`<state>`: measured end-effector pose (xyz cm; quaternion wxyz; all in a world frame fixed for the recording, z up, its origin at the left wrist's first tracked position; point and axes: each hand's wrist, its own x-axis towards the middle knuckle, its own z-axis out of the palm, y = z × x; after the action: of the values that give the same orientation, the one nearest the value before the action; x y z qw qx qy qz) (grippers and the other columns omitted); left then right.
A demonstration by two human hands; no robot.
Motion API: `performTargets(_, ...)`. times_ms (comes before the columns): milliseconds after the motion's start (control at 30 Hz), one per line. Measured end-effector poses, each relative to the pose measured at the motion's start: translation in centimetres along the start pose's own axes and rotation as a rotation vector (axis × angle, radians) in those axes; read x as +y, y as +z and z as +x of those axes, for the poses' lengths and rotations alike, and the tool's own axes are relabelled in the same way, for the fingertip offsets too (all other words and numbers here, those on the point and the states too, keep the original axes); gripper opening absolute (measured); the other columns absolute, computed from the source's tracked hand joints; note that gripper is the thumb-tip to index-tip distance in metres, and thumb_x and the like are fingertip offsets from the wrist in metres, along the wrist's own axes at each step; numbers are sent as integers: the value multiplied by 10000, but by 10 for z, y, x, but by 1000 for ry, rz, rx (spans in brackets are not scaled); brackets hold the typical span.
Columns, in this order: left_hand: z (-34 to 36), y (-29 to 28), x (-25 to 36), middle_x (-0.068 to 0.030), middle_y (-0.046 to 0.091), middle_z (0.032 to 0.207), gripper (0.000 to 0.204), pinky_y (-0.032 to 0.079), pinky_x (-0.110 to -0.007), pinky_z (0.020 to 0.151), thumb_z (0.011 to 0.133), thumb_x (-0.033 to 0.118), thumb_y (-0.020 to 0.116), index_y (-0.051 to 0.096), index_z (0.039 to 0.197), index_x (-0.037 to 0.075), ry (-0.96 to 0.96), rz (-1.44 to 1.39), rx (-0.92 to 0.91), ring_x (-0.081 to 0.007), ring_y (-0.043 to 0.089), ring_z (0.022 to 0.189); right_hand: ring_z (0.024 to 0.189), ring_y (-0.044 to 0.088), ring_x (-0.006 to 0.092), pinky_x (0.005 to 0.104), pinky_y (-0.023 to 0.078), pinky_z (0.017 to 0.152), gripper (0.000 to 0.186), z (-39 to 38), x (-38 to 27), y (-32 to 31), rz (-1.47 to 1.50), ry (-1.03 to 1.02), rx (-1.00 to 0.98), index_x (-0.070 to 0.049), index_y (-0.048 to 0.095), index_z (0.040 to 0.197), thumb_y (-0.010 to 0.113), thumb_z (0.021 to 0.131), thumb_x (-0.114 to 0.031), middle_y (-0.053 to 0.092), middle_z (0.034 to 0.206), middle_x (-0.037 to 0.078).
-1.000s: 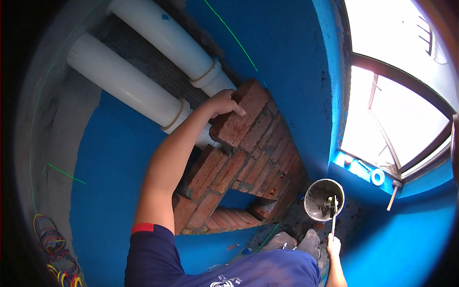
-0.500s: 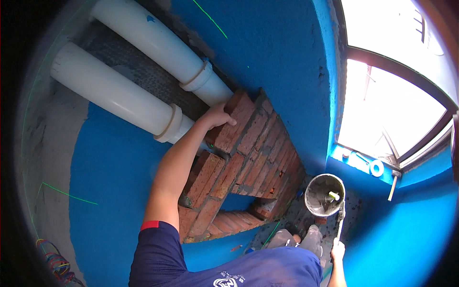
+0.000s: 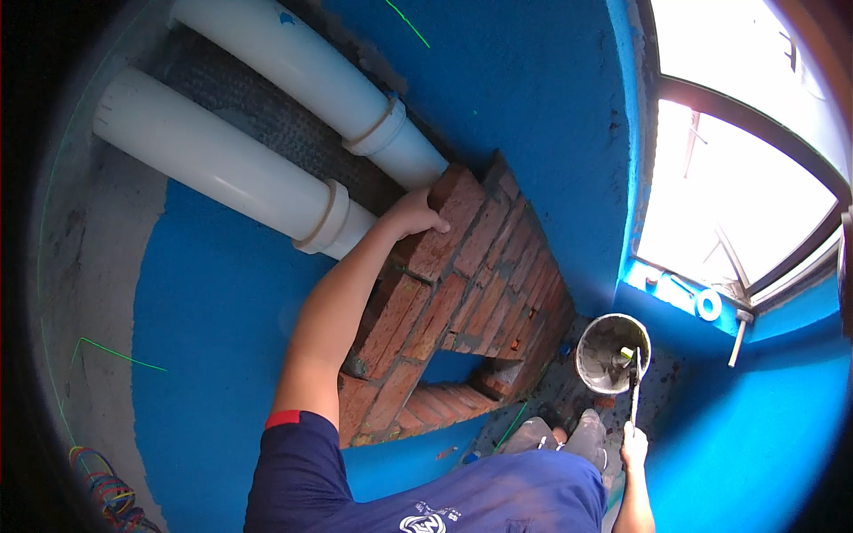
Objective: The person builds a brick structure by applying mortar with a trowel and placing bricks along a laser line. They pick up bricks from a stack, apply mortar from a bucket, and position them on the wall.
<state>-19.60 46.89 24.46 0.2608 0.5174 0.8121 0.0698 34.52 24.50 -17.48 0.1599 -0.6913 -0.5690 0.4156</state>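
Note:
My left hand (image 3: 419,216) is closed over the top brick (image 3: 447,233) at the upper end of a red brick wall (image 3: 475,306), its thumb on the front face. Grey mortar shows in the joints, and a rectangular opening lies lower in the brickwork. Low on the right, my right hand (image 3: 634,444) grips the handle of a trowel (image 3: 634,395), seen nearly edge-on. The blade reaches over the rim of a round bucket (image 3: 585,357) holding grey mortar. A small pale yellow-green object (image 3: 627,354) shows inside the bucket, partly behind the trowel.
Two thick white pipes (image 3: 213,169) run beside the wall's upper end. Blue-painted walls (image 3: 213,329) surround the brickwork. A window (image 3: 737,178) is on the right; a white roll (image 3: 707,305) and a hammer-like tool (image 3: 740,338) rest on its sill. Coloured wires (image 3: 111,493) hang at lower left.
My right hand has raised the trowel, bringing its blade from the bucket's near right rim farther over the bucket. The left hand stays on the top brick. The whole view has shifted slightly.

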Motion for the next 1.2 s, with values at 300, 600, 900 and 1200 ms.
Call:
performTargets(300,8,5,-21,-176,521,1325,797,412,-412,1000,655,154,810,439,1348,24,-99,11,31,-324,513,1197,544,508,237,401,416,562,483,-7,-64,-8,95,19,-159,11,560,697,527,927,-412,548,604,157)
performTargets(600,10,5,-30,-182,514,1332,824,389,-412,1017,643,180,820,429,1350,22,-27,22,80,-334,501,1210,527,472,143,335,397,521,425,-10,-150,-11,232,-93,-281,-12,546,700,537,933,-368,505,568,72)
performTargets(900,17,7,-37,-176,558,1276,758,411,-415,990,646,205,821,483,1300,26,-54,97,101,-330,520,1181,501,408,54,248,333,466,381,-4,-176,11,343,-121,-397,-80,504,679,528,962,-334,441,555,-49)
performTargets(1200,10,8,-27,-174,564,1271,753,421,-402,980,635,202,816,492,1293,31,0,63,87,-322,533,1170,478,413,43,227,322,448,371,-9,-182,18,429,-94,-452,-96,531,710,525,968,-363,448,556,-62)
